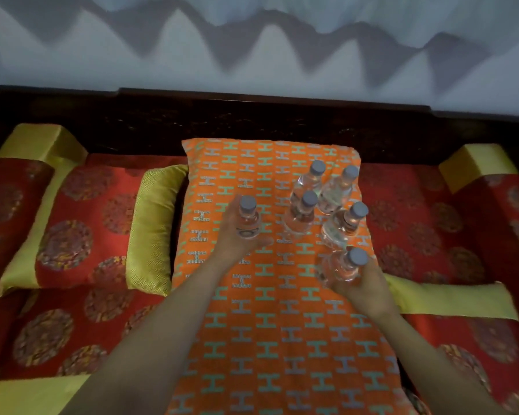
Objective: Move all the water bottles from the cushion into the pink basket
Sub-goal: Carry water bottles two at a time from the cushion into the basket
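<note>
An orange cushion [261,319] with a teal and white H pattern lies lengthwise in front of me. Several clear water bottles with grey caps stand in a cluster [327,202] on its far right part. My left hand [237,238] grips one bottle [247,218] upright, left of the cluster. My right hand [363,286] holds another bottle [346,266] at the cushion's right edge, just below the cluster. No pink basket is in view.
Red and gold brocade cushions [72,223] lie left and right of the orange one on a dark wooden couch [252,121]. Yellow bolsters [474,166] sit at both ends. A pale curtain [252,40] hangs behind.
</note>
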